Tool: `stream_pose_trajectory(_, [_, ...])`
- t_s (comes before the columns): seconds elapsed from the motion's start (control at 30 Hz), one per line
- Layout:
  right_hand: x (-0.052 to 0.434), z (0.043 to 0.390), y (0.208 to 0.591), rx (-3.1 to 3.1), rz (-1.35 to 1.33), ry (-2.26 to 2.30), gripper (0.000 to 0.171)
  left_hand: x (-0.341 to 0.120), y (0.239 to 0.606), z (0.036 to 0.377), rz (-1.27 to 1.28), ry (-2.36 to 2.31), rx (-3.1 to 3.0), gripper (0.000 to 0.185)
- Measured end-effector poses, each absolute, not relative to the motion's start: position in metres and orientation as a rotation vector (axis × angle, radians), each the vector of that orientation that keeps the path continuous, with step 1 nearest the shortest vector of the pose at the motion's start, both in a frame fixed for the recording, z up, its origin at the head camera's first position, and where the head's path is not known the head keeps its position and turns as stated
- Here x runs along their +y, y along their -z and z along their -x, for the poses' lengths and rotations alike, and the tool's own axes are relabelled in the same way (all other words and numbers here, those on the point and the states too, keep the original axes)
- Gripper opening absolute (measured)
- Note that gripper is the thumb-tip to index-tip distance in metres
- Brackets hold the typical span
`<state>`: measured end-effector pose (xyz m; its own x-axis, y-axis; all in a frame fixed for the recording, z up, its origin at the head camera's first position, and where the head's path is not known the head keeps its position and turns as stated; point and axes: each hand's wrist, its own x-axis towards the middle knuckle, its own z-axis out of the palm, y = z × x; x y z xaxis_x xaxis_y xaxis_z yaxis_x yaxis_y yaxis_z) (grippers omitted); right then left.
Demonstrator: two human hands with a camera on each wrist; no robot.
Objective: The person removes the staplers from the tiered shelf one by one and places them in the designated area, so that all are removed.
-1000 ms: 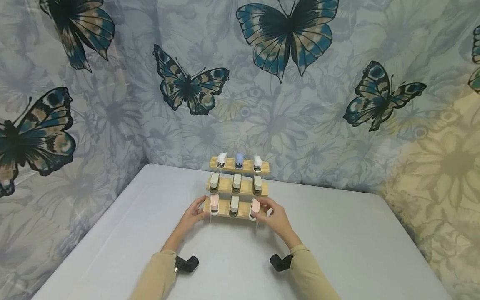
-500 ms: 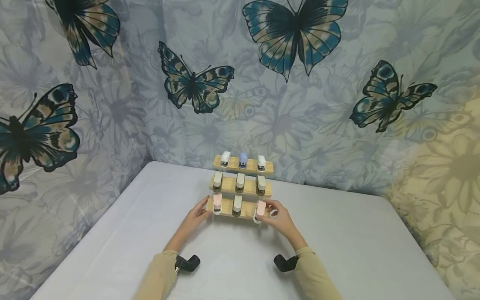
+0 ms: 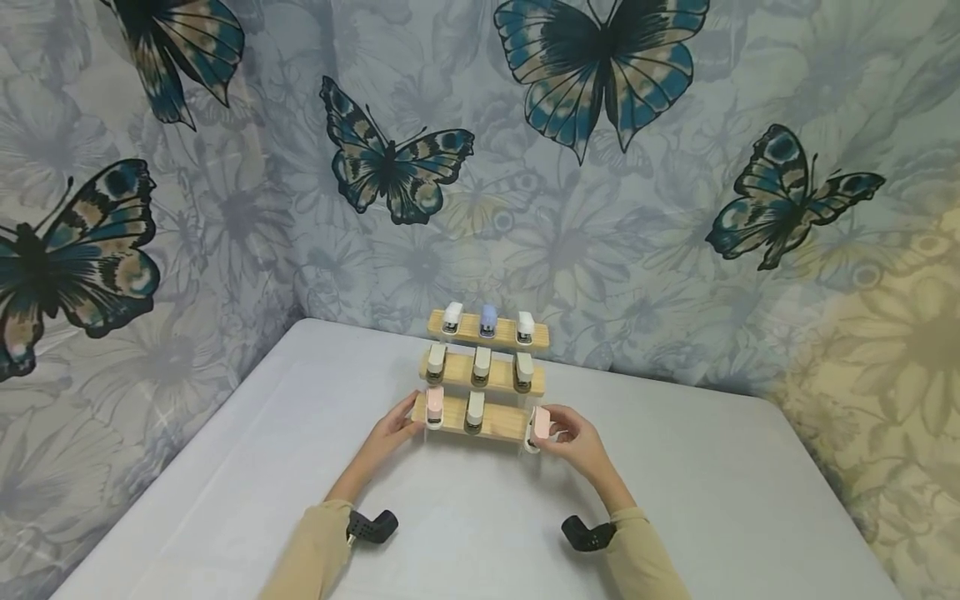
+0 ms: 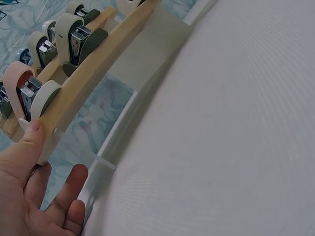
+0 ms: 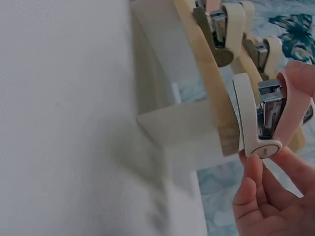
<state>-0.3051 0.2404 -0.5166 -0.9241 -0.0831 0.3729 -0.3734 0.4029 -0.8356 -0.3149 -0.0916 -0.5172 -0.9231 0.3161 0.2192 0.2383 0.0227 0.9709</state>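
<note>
My right hand holds a pink-and-white mini stapler at the right end of the bottom shelf of a three-step wooden display rack. In the right wrist view, fingertips touch the white base of that stapler and the thumb is on its pink top; it is just beside the shelf end. My left hand grips the shelf's left end, thumb on top, fingers partly hidden below. Close to that thumb stands another pink stapler. A beige-and-green stapler stands mid-shelf.
Behind, the middle shelf bears beige staplers; the top shelf bears white ones and a blue stapler. Clear supports hold the shelves above a white-covered table. A butterfly-print cloth hangs close behind the table.
My right hand has drawn the pink stapler rightward from its place on the bottom shelf to the shelf's end. The left hand keeps its hold; the head view has shifted slightly.
</note>
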Motion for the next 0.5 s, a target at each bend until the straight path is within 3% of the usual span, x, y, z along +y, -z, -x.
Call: stream_pose_trajectory(0.5, [0.266, 0.255, 0.485, -2.45, -0.174, -1.673, 0.055, -0.089, 0.517, 0.313, -0.56, -2.032, 2.281, 0.057])
